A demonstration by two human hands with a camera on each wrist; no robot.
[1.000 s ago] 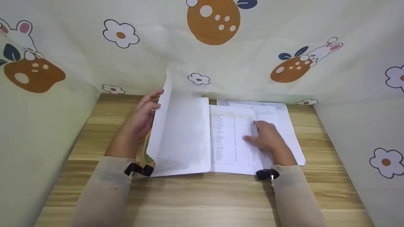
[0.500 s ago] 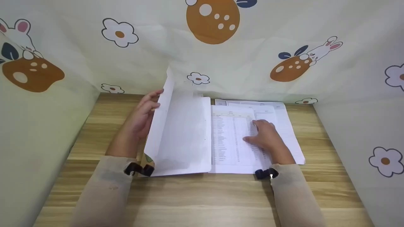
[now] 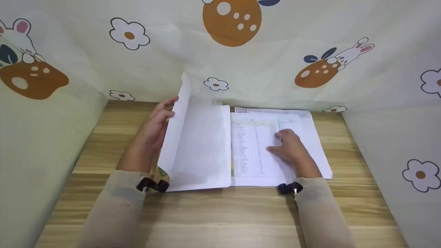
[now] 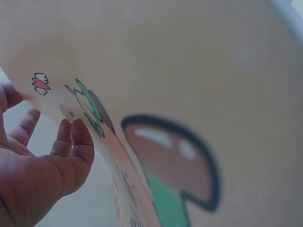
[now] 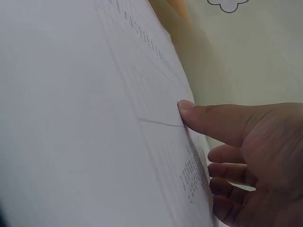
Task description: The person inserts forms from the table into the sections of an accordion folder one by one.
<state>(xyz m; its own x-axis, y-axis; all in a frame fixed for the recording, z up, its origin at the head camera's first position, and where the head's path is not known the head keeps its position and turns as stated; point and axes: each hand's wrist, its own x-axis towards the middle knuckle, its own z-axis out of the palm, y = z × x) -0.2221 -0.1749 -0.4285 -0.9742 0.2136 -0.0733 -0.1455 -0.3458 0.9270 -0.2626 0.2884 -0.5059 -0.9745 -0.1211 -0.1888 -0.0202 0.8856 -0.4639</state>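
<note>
At 3 o'clock on the bench (image 3: 220, 220), the right hand (image 3: 291, 146) pinches a printed sheet (image 3: 251, 148), probably light and easily creased, best taken by its outer edge. It lies farther off than a moment ago, baring a yellow-green strip (image 3: 232, 169) at its 9 o'clock side. Slightly farther, toward 10 o'clock, the left hand (image 3: 155, 129) touches a raised cover (image 4: 227, 61); whether it pinches, I cannot tell.
</note>
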